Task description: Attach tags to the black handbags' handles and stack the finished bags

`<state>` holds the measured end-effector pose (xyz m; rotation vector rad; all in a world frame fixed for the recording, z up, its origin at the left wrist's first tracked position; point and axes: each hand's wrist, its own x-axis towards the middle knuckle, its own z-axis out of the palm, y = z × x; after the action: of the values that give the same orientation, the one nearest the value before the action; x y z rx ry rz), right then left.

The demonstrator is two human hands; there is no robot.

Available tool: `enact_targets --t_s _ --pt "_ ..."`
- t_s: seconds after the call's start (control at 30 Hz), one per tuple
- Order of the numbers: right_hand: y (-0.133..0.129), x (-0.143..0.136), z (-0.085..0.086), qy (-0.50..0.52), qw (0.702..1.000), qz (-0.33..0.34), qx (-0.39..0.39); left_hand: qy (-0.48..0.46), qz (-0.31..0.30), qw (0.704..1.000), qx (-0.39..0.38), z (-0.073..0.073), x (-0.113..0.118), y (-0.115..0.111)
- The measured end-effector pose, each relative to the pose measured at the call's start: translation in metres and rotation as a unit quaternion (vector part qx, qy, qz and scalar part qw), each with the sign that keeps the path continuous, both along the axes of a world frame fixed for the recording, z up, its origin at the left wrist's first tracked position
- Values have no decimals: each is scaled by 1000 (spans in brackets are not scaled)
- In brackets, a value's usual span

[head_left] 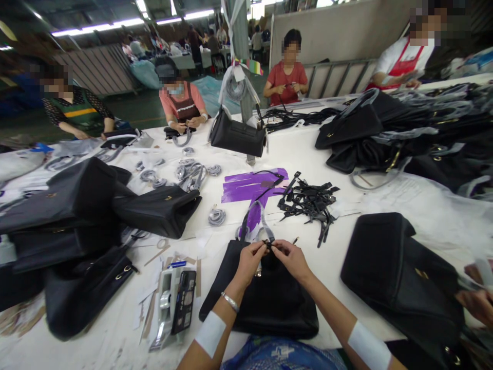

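A black handbag lies on the table right in front of me. Its handle, wrapped in clear plastic, stands up at the top edge. At that edge my left hand pinches a small black strap between thumb and fingers. My right hand grips the same strap from the other side, fingertips nearly meeting the left ones. Exactly how the strap joins the bag is hidden by my fingers. Just below my left fingertips, a small metal piece shows against the bag.
Small black straps lie heaped beyond my right hand, near purple tape. Black bags are stacked left and right. A tape dispenser and a phone-like black object sit left. Several people work across the table; another hand is far right.
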<state>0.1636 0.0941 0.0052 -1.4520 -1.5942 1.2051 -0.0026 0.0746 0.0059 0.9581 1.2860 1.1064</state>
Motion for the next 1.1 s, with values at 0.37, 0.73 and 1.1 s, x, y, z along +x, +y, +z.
enact_targets --t_s 0.37,0.73,1.1 --pt "11 8 2 -58 996 62 -6 165 -105 977 85 -1 -10 4" --pt "13 6 7 -38 997 67 16 120 -87 987 58 2 -10 10" --pt "10 16 -3 -15 997 68 29 159 -80 982 56 2 -13 13"
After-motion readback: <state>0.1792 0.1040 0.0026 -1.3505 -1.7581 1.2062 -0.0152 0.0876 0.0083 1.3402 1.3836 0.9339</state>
